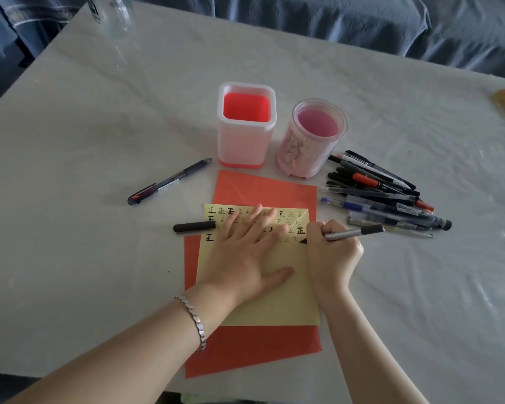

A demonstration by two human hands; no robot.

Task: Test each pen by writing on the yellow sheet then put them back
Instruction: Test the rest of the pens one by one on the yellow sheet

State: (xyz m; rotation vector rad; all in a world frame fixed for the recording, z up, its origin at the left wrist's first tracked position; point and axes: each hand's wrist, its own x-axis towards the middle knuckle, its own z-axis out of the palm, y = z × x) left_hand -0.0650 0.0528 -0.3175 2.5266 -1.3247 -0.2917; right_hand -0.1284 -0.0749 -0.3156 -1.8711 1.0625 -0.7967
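The yellow sheet (277, 304) lies on a red sheet (254, 348) and carries rows of black written characters along its top. My left hand (245, 252) presses flat on the yellow sheet with straight, spread fingers. My right hand (331, 255) grips a grey marker (353, 232) with its black tip touching the sheet's right edge. The marker's black cap (193, 227) lies at the sheet's upper left corner. A pile of several pens (385, 196) lies to the right. One dark pen (169, 181) lies alone at the left.
Two holders with no pens in them stand behind the sheets: a square white and red one (246, 126) and a round pink one (311, 141). A clear glass bottle (114, 13) stands at the far left corner. Blue fabric lies beyond the white-covered table (70, 141).
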